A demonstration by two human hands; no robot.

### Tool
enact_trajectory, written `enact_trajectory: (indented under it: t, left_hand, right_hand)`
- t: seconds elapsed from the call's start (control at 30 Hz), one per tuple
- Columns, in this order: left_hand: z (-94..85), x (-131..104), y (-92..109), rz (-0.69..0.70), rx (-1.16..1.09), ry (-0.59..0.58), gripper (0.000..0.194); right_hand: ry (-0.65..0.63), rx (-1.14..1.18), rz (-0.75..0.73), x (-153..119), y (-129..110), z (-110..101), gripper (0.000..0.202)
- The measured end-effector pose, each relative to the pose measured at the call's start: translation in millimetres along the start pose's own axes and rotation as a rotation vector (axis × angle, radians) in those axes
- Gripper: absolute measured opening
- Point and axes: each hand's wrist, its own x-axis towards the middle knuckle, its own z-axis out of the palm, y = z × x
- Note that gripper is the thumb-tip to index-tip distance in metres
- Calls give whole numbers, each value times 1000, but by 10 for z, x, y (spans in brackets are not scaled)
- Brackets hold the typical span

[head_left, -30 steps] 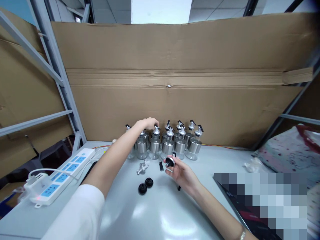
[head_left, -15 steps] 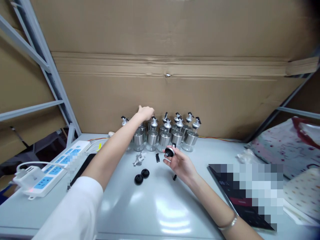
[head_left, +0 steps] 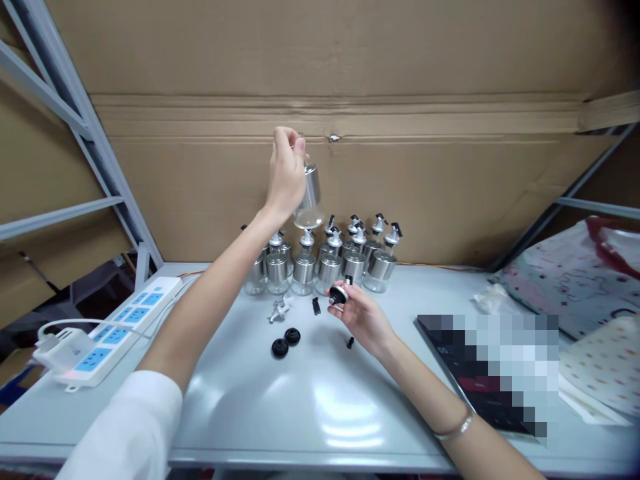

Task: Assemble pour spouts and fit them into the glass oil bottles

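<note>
My left hand (head_left: 289, 167) grips a glass bottle (head_left: 311, 193) with a metal sleeve by its neck, raised above the other bottles. No spout shows on it, though my fingers hide its top. My right hand (head_left: 363, 317) holds a pour spout (head_left: 339, 294) with a black stopper, pinched in the fingers above the table. Several similar bottles (head_left: 330, 270) with silver and black spouts stand in rows behind it. Two black stoppers (head_left: 280, 347), silver spout parts (head_left: 279, 309), a small black lever (head_left: 316, 306) and a tiny black piece (head_left: 351, 343) lie in front.
A white power strip (head_left: 120, 330) with a plugged-in charger (head_left: 65, 350) lies along the left side. On the right are a dark tablet (head_left: 467, 373), partly blurred, and patterned bags (head_left: 555, 287). A cardboard wall (head_left: 450, 200) closes off the back; metal posts (head_left: 107, 160) frame the sides.
My left hand has lifted a glass bottle up from the back of the rows. My right hand keeps the pour spout in nearly the same place. The view has shifted slightly.
</note>
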Motion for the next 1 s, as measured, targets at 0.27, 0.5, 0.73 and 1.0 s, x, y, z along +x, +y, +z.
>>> enact_trajectory:
  t: [0.27,0.5,0.73,1.0]
  left_hand:
    - [-58,-643,693,-82,-127,-65,30]
    - [-82,-1466,789,-265,-180,-234,28]
    - [1,-1922,695,-334,-263,-363,27]
    - [57,-2169,694,-297,-396,-423,21]
  right_hand:
    - [12,-19,-36,-18,15,33,29]
    - [179,42,-135,22,-14,28,31]
    - [196,42,-278,39,-54,8,33]
    - [217,-8,-334,55,-60,-31,23]
